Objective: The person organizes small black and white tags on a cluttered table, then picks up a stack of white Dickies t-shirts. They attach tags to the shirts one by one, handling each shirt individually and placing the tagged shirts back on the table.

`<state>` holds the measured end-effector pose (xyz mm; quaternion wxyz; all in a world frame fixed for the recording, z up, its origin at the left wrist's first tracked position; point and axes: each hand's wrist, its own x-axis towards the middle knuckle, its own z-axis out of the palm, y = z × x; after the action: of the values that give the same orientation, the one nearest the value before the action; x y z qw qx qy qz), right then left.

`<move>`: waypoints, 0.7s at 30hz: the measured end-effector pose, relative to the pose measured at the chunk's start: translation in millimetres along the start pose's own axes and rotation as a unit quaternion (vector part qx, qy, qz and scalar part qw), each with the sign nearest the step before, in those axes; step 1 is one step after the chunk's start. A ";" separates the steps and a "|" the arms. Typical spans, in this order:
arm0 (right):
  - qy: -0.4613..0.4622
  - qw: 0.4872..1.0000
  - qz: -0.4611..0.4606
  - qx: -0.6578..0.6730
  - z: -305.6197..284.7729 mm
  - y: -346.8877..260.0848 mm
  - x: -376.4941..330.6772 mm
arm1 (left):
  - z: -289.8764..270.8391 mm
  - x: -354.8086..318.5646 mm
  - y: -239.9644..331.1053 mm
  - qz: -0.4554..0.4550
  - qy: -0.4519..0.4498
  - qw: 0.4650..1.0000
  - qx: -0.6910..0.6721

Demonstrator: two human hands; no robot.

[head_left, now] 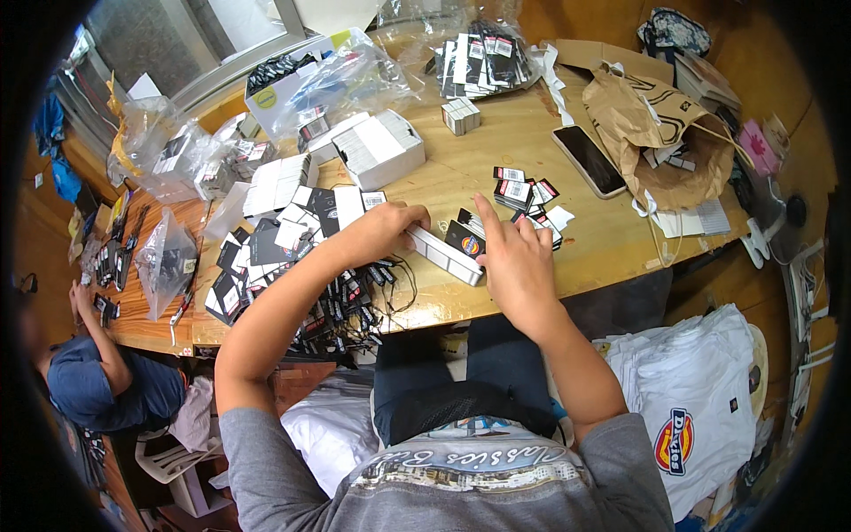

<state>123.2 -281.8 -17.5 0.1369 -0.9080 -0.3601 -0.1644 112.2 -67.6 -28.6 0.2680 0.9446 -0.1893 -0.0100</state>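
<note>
My left hand has its fingers curled round the far-left end of a long, narrow white box near the table's front edge. The box slants down toward my right hand. That hand is open, with index finger stretched and the others spread, its thumb side close to the near end of the box. Just left of it lie black hang tags with a coloured logo. A loose pile of smaller black, white and red tags lies beyond its fingers. Under my left forearm spreads a heap of black tags with cords.
White boxes packed with cards stand behind the heap. A phone and a brown paper bag lie at the right. Tags in clear plastic sit at the back. Another person works at far left. Folded white shirts are stacked lower right.
</note>
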 end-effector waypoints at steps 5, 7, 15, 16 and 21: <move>-0.053 0.996 -0.054 0.047 15.7 3.3 -11.1 | 19.7 -11.6 16.9 -0.022 0.033 0.996 -0.083; -0.071 0.991 -0.073 0.083 9.7 6.2 -14.5 | 19.8 -15.6 37.0 -0.077 0.055 0.981 -0.168; -0.085 0.987 -0.055 0.122 -5.4 10.2 -26.0 | 41.9 -17.9 50.3 -0.036 0.070 0.990 -0.121; -0.097 0.990 -0.022 0.102 -9.1 14.6 -30.6 | 40.1 -19.5 54.8 -0.056 0.065 0.991 -0.104; -0.081 0.976 -0.013 0.200 -2.1 27.0 -34.6 | 59.9 -18.2 49.9 -0.044 0.126 0.976 -0.171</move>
<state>117.9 -322.6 -32.9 0.2842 -0.8675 -0.4078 -0.0164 70.5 -130.3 -55.9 0.4471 0.8856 -0.1074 0.0653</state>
